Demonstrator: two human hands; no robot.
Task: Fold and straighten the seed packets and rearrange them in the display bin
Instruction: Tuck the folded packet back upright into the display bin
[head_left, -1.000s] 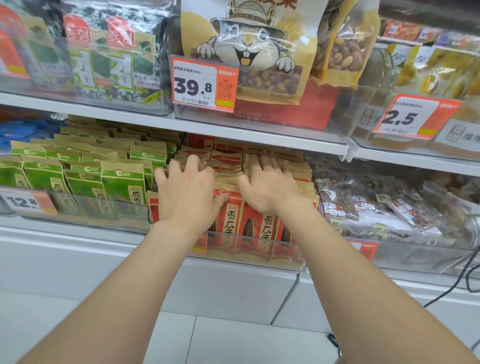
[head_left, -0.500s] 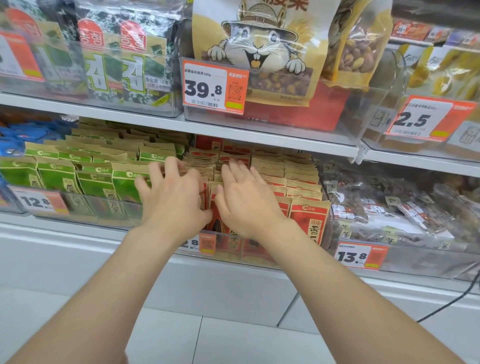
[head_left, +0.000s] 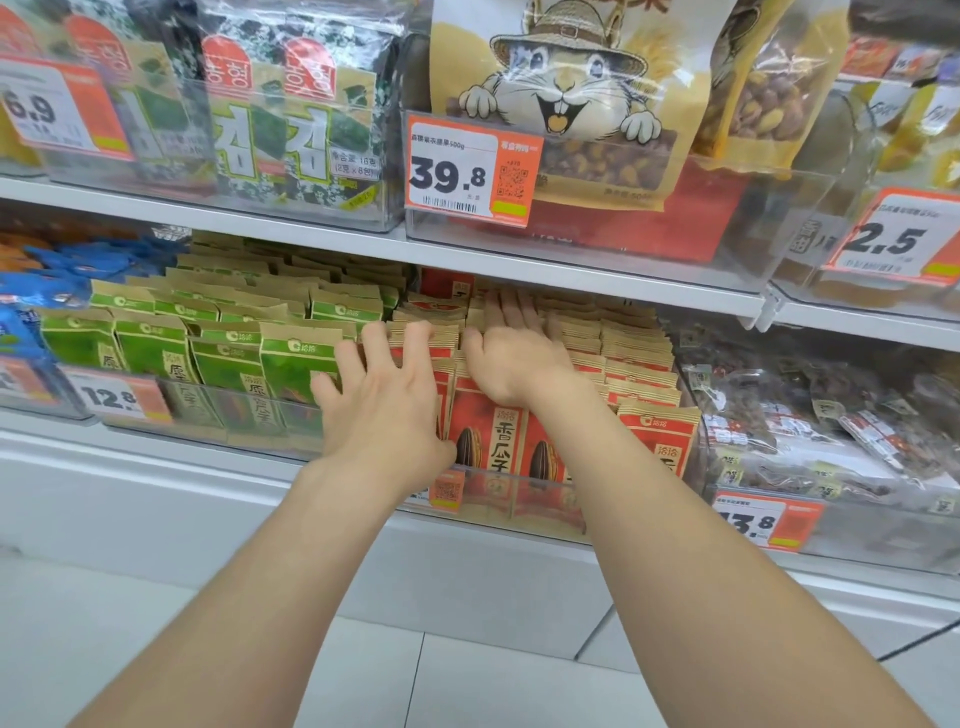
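Below the 39.8 tag (head_left: 470, 169), red packets (head_left: 488, 441) stand in the bin (head_left: 519, 499); left hand (head_left: 384, 405) splays wider (gripping nothing), right hand (head_left: 511, 358) slides back flat, pressing tops level, rows tidying.

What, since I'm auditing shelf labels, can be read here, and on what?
"39.8": centre tag
"2.5": upper right tag
"6.9": upper left tag
"12.8": lower left tag
"13.8": lower right tag, first digit partly hidden
"香瓜子": red packets
"김": seaweed packs
Smaller print: too blurred to read
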